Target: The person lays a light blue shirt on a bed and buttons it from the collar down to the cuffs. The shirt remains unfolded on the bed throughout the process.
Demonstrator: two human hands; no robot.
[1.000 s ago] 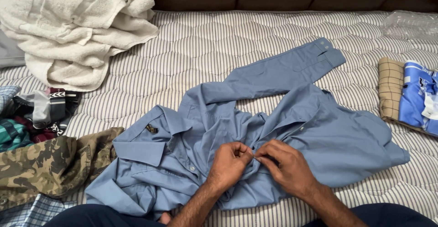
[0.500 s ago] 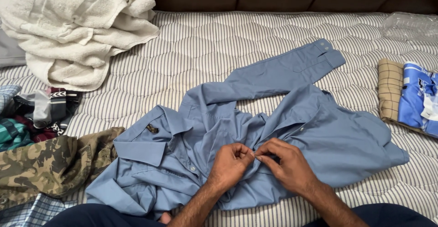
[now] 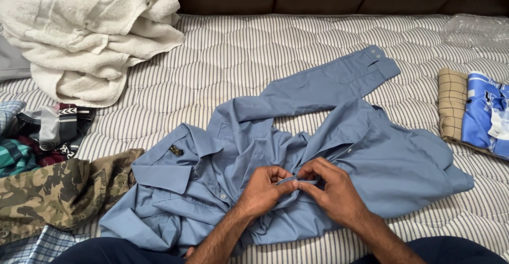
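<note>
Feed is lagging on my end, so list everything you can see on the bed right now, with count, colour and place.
Shirt: one, blue, long-sleeved, spread mid-mattress.
Towel: one, white, heaped far left.
Camouflage garment: one, green-brown, near left.
Mixed clothes: small pile, plaid and dark patterned, left edge.
Folded clothes: two, tan check and blue-white, right edge.
Clear plastic wrapper: one, far right corner.
Mattress: one, striped, quilted.
Left hand: pinching the shirt's front edge.
Right hand: pinching the same edge, fingertips meeting the left's.
</note>
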